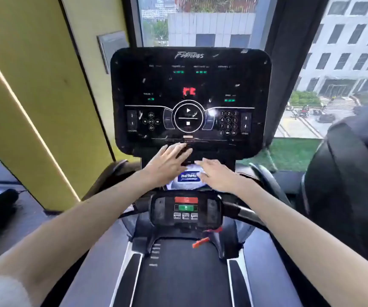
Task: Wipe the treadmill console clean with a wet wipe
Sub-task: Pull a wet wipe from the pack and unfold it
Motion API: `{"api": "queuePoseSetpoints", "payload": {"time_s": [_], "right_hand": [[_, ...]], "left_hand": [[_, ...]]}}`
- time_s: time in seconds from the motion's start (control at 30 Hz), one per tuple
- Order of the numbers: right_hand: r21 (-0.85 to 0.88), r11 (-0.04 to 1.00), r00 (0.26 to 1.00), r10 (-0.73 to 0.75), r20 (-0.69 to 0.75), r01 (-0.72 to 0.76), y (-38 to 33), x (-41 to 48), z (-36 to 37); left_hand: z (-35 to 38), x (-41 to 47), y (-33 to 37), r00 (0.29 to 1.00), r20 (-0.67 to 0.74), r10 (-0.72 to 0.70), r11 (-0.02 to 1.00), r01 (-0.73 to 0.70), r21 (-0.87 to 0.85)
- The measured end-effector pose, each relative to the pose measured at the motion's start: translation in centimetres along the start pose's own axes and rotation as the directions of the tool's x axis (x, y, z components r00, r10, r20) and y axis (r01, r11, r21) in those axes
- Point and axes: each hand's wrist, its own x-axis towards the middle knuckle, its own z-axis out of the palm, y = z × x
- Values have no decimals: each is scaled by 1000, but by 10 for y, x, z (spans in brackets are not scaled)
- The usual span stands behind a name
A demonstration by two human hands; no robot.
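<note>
The black treadmill console stands ahead of me, its glossy face smeared with pale streaks and lit with a red display and white button icons. Below it, on the shelf under the screen, lies a white wet wipe pack with a blue label. My left hand hovers at the console's lower edge with fingers spread, just above and left of the pack. My right hand lies flat on the pack's right side, fingers extended. Neither hand holds a wipe.
A lower control panel with red and green buttons sits between the handlebars. An orange safety clip dangles above the belt. A yellow wall is on the left, a window behind, and another black machine on the right.
</note>
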Motion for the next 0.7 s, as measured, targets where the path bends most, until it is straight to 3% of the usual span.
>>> {"api": "queuePoseSetpoints", "payload": {"time_s": [0.13, 0.3, 0.43, 0.6, 0.7], "right_hand": [[68, 998, 993, -2, 117, -6, 23, 42, 24], [100, 994, 994, 21, 110, -32, 36, 68, 53], [145, 988, 995, 48, 88, -60, 39, 75, 64], [249, 945, 977, 210, 38, -213, 39, 73, 66], [335, 907, 963, 269, 2, -254, 38, 75, 62]], "left_hand": [[38, 16, -5, 982, 186, 21, 991, 4, -136], [75, 25, -12, 955, 280, 96, 962, -17, -272], [98, 39, -20, 947, 277, 162, 942, -65, -329], [113, 46, -25, 945, 261, 198, 933, -100, -345], [115, 54, -27, 946, 238, 222, 950, -154, -272]]}}
